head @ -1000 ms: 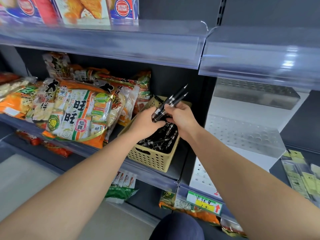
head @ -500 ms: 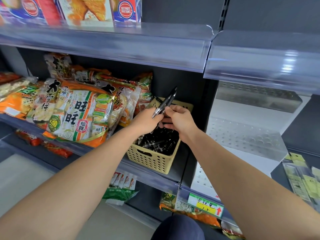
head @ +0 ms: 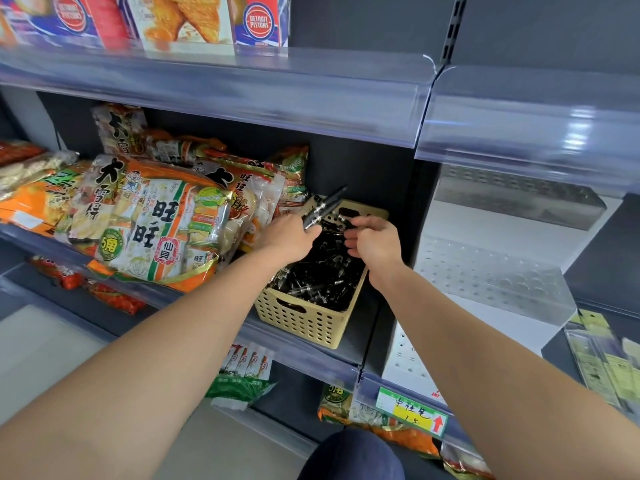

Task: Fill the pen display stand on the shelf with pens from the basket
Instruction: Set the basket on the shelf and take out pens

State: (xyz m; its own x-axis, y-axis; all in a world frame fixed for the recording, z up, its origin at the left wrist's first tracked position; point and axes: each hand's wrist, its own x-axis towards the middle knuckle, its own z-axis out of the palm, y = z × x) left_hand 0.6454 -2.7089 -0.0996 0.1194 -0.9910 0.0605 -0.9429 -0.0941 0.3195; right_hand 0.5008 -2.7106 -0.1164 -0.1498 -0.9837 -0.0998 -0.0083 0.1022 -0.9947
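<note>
Left hand [head: 289, 235] grips pen bundle [head: 325, 207]; right hand [head: 375, 245] hold unclear; best pinch one of the loose pens [head: 318, 278] in basket [head: 304, 323] just beneath, tips aligned.

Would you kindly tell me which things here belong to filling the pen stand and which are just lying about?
Job: basket of pens; pen bundle gripped by left hand; right hand over the basket; stand.
Lying about: snack bags; boxes; price tag.

One basket [head: 304, 320], one pen stand [head: 485, 271], pens [head: 318, 275] heaped, uncountable.
</note>
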